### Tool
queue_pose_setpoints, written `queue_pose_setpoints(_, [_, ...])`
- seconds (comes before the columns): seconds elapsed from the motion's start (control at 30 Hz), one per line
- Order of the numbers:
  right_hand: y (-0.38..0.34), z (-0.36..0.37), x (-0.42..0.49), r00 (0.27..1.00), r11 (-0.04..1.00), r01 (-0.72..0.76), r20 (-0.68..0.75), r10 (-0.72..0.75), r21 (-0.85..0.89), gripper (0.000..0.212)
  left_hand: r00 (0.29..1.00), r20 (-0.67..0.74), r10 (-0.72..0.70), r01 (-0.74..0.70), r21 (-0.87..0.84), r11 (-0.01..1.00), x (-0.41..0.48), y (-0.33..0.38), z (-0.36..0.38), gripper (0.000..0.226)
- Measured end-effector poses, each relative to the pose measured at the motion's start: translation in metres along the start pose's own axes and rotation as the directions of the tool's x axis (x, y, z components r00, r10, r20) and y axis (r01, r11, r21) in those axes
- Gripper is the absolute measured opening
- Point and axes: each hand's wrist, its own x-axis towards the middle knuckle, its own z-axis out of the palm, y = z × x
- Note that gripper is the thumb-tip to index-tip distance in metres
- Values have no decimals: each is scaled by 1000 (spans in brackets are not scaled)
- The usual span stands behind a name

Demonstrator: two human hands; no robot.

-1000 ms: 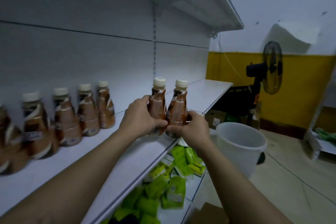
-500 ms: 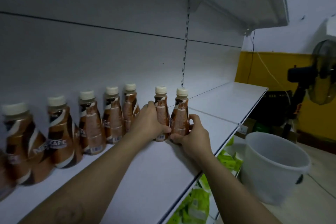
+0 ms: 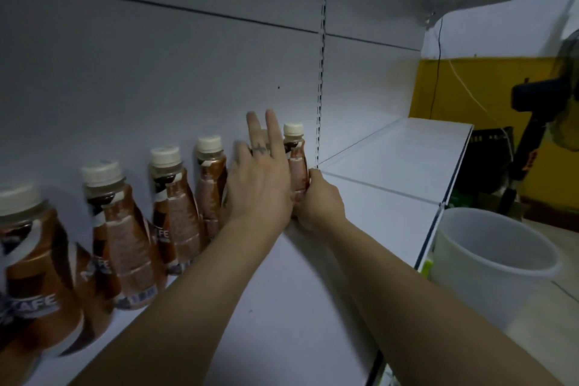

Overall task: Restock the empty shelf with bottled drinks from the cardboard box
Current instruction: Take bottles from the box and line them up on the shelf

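While left hand (image 3: 257, 185) fingers splayed flat vs row, right hand (image 3: 318, 200) fingers wrapped on end bottle (image 3: 296, 163), upright on shelf (image 3: 313, 276).

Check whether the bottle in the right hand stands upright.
Upright: the coffee bottle has its cap on top, against the back panel, with the right hand around its base.

Brown, cream-capped bottles (image 3: 131, 241); seemingly white shelf (image 3: 313, 291)

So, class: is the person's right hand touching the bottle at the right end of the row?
Touching. The head view shows the right hand wrapped around the lower body of the end bottle, with no gap visible between them.
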Motion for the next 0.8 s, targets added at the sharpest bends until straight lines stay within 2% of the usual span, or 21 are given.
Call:
queue_pose_setpoints(0.07, [-3,12,1,999,999,10,-46,-8,36,32,995,-86,54,-44,122,992,12,-7,-11,108])
queue_pose_setpoints(0.13, [-4,20,-1,995,990,70,-78,-61,119,36,995,-74,63,-48,195,980,21,-18,-18,93])
queue_pose_setpoints(0.2, [-2,17,-1,992,969,123,-10,-124,213,42,997,-47,65,-54,201,978,26,-26,-19,72])
queue_pose_setpoints(0.27, [5,11,0,972,958,162,129,-196,238,53,998,-25,66,-60,180,982,28,-28,-17,60])
queue_pose_setpoints(0.4, [15,15,5,949,959,171,223,-222,227,74,997,-64,46,-33,193,981,34,-34,-10,62])
queue_pose_setpoints(0.5, [13,22,10,957,964,183,189,-220,193,88,995,-90,32,-10,232,973,33,-40,-4,66])
queue_pose_setpoints(0.67, [6,23,7,958,969,210,168,-231,133,93,993,-116,22,9,263,965,31,-39,-7,70])
queue_pose_setpoints(0.8, [3,28,8,911,962,114,361,-201,248,142,992,-118,34,-3,251,968,32,-41,-6,70])
